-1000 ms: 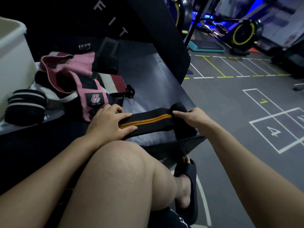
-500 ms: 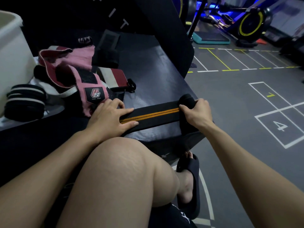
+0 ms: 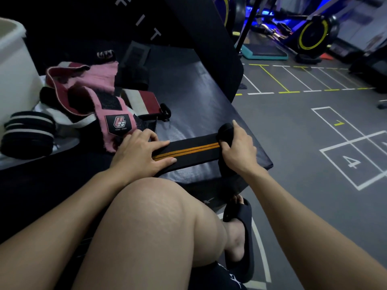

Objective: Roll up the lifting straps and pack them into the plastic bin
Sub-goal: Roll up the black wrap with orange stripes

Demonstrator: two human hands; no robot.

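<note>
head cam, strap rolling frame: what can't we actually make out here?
- Bin, head view: cut off by the left and top edges; its inside is out of sight.
- Roll of the black strap: the right hand covers most of it, so its number of turns is unknown.
- Strap's near end: hidden under the left hand.
- Pink strap's logo: small print too tiny to read.
- Dark straps behind: too dim for detail.

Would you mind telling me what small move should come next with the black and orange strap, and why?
Probably the right hand should turn the rolled end another turn toward the left hand. A stretch of black and orange strap lies flat and unrolled between them, and the left hand presses it down.
</note>
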